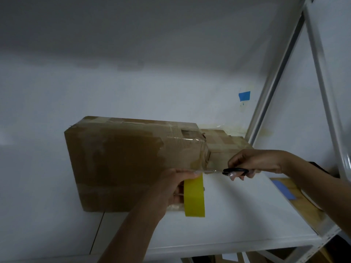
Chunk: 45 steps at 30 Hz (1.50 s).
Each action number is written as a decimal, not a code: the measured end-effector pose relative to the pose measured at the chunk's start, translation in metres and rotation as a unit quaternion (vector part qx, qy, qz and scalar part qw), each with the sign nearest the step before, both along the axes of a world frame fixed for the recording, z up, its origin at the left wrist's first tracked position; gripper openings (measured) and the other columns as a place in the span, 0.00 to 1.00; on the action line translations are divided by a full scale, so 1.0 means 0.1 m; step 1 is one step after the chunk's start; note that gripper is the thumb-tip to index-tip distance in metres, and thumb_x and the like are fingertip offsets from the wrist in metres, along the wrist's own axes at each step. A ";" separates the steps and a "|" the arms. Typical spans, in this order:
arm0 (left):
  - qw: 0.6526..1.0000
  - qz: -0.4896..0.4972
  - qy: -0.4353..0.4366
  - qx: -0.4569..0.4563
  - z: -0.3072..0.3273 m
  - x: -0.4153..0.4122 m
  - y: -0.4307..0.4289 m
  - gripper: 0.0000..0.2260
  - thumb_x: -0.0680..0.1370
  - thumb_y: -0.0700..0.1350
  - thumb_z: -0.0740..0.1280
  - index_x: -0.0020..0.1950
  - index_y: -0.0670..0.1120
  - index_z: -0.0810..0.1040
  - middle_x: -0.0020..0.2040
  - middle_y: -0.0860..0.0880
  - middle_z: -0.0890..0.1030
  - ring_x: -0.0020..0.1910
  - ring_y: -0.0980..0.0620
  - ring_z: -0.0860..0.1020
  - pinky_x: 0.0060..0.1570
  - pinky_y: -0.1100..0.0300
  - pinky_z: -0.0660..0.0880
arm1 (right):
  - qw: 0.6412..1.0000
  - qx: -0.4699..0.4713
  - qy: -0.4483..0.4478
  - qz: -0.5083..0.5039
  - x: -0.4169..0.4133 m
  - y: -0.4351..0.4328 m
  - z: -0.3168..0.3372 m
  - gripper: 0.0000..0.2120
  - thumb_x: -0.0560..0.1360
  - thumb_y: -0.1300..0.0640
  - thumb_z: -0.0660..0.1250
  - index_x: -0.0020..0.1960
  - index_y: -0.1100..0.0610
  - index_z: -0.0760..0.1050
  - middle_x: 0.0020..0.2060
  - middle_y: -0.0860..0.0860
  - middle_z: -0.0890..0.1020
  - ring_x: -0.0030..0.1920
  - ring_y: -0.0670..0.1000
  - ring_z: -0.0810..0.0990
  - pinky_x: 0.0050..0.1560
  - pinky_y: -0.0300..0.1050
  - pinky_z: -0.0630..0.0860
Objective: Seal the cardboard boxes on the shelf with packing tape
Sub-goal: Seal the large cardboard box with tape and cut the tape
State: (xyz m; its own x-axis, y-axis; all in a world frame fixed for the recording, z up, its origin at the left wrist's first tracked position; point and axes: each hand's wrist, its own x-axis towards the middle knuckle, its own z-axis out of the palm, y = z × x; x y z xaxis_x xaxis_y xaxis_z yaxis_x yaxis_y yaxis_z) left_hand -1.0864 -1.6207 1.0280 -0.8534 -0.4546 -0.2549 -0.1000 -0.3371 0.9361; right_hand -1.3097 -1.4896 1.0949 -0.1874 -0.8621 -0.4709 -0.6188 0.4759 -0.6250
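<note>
A large brown cardboard box stands on the white shelf, its faces covered with tape. A smaller taped box sits against its right end. My left hand grips a yellow roll of packing tape in front of the big box, with a clear strip pulled out to the right. My right hand holds black-handled scissors, whose blades meet that strip near the big box's right corner.
White metal uprights and a diagonal brace frame the shelf's right side. A blue piece of tape is stuck on the back wall. Beyond the shelf's right edge lies a wooden surface with a blue patch.
</note>
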 end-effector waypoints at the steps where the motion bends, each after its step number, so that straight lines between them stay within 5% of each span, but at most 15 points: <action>1: 1.000 0.000 -0.003 -0.004 -0.03 0.01 -0.01 0.08 0.75 0.42 0.73 0.52 0.43 0.79 0.35 0.49 0.85 0.33 0.52 0.85 0.31 0.59 0.79 | 1.000 0.008 0.009 0.000 0.00 0.00 -0.05 0.05 0.75 0.58 0.71 0.40 0.54 0.81 0.33 0.49 0.77 0.33 0.42 0.71 0.32 0.34 0.62; 6: 0.999 -0.014 -0.031 -0.024 -0.10 0.05 -0.02 0.09 0.73 0.42 0.74 0.51 0.44 0.79 0.36 0.49 0.85 0.34 0.51 0.85 0.34 0.58 0.79 | 0.999 0.038 0.021 -0.015 -0.04 0.08 -0.27 0.04 0.73 0.52 0.71 0.44 0.51 0.83 0.38 0.47 0.79 0.40 0.45 0.71 0.37 0.36 0.66; 10: 0.998 -0.028 -0.028 -0.053 -0.06 0.09 -0.02 0.11 0.74 0.39 0.73 0.55 0.43 0.77 0.30 0.52 0.83 0.28 0.56 0.82 0.27 0.65 0.75 | 0.995 0.056 0.030 -0.070 -0.20 0.28 -0.55 0.15 0.66 0.46 0.70 0.46 0.55 0.83 0.39 0.46 0.81 0.38 0.44 0.72 0.37 0.34 0.67; 13: 0.996 -0.035 0.002 -0.088 0.09 0.03 -0.03 0.12 0.75 0.38 0.71 0.58 0.42 0.78 0.31 0.52 0.84 0.29 0.56 0.82 0.27 0.66 0.75 | 0.989 0.064 0.043 -0.127 -0.34 0.45 -0.89 0.13 0.68 0.48 0.74 0.46 0.57 0.84 0.38 0.49 0.80 0.35 0.44 0.72 0.35 0.35 0.68; 18: 0.994 -0.032 0.039 -0.096 0.32 -0.29 -0.07 0.11 0.72 0.40 0.75 0.53 0.45 0.81 0.45 0.46 0.86 0.44 0.46 0.85 0.48 0.51 0.82 | 0.930 0.066 0.234 -0.277 -0.49 0.48 -1.61 0.18 0.68 0.42 0.75 0.31 0.55 0.78 0.28 0.49 0.79 0.26 0.46 0.75 0.27 0.33 0.71; 21: 0.996 -0.021 0.044 -0.079 0.38 -0.44 -0.09 0.11 0.73 0.39 0.74 0.54 0.44 0.80 0.44 0.46 0.86 0.41 0.49 0.85 0.43 0.54 0.82 | 0.903 0.049 0.257 -0.340 -0.50 0.49 -1.93 0.22 0.68 0.38 0.73 0.30 0.56 0.76 0.27 0.50 0.81 0.26 0.47 0.79 0.25 0.32 0.72; 27: 0.995 0.014 0.025 -0.091 0.32 -0.50 -0.09 0.15 0.71 0.40 0.77 0.56 0.44 0.80 0.55 0.40 0.84 0.54 0.39 0.83 0.57 0.40 0.79 | 0.904 0.036 0.220 -0.365 -0.47 0.44 -2.17 0.18 0.69 0.45 0.75 0.37 0.60 0.77 0.33 0.55 0.84 0.33 0.53 0.84 0.36 0.44 0.82; 30: 0.994 0.021 0.023 -0.102 0.27 -0.51 -0.06 0.18 0.67 0.42 0.79 0.55 0.46 0.80 0.55 0.41 0.84 0.53 0.39 0.83 0.56 0.39 0.79 | 0.903 0.084 0.256 -0.333 -0.44 0.33 -2.03 0.14 0.73 0.50 0.72 0.49 0.61 0.77 0.42 0.55 0.83 0.46 0.54 0.85 0.43 0.43 0.81; 32: 0.994 0.023 0.028 -0.104 0.25 -0.51 -0.06 0.21 0.63 0.45 0.80 0.54 0.47 0.81 0.55 0.41 0.84 0.53 0.40 0.83 0.55 0.39 0.79 | 0.901 -0.005 0.289 -0.323 -0.37 0.18 -1.82 0.14 0.75 0.51 0.70 0.56 0.57 0.75 0.47 0.52 0.80 0.50 0.52 0.80 0.44 0.41 0.74; 34: 0.994 0.025 0.035 -0.099 0.24 -0.53 -0.06 0.22 0.62 0.46 0.80 0.54 0.47 0.80 0.55 0.41 0.84 0.53 0.39 0.83 0.55 0.38 0.79 | 0.891 -0.182 0.244 -0.337 -0.23 -0.02 -1.48 0.08 0.78 0.52 0.67 0.54 0.54 0.75 0.42 0.47 0.79 0.45 0.50 0.78 0.39 0.38 0.68; 38: 0.995 0.031 0.030 -0.087 0.20 -0.57 -0.07 0.24 0.59 0.47 0.79 0.53 0.47 0.80 0.55 0.40 0.84 0.53 0.39 0.83 0.55 0.37 0.79 | 0.848 -0.455 0.104 -0.249 0.17 -0.38 -0.68 0.10 0.81 0.52 0.62 0.59 0.52 0.78 0.51 0.41 0.81 0.52 0.43 0.80 0.49 0.35 0.75; 42: 0.997 0.033 0.007 -0.076 0.10 -0.57 -0.09 0.23 0.59 0.47 0.79 0.52 0.47 0.80 0.54 0.39 0.84 0.53 0.39 0.83 0.56 0.37 0.78 | 0.883 -0.437 0.121 -0.124 0.33 -0.64 -0.34 0.17 0.76 0.51 0.70 0.64 0.48 0.78 0.60 0.41 0.80 0.60 0.37 0.76 0.60 0.31 0.72; 45: 0.998 0.033 -0.007 -0.047 -0.06 -0.45 -0.07 0.19 0.68 0.38 0.78 0.55 0.43 0.78 0.52 0.38 0.84 0.46 0.41 0.85 0.51 0.44 0.82 | 0.847 -0.471 0.216 -0.120 0.29 -0.77 -0.43 0.16 0.72 0.51 0.74 0.59 0.50 0.82 0.60 0.45 0.81 0.60 0.40 0.77 0.63 0.36 0.71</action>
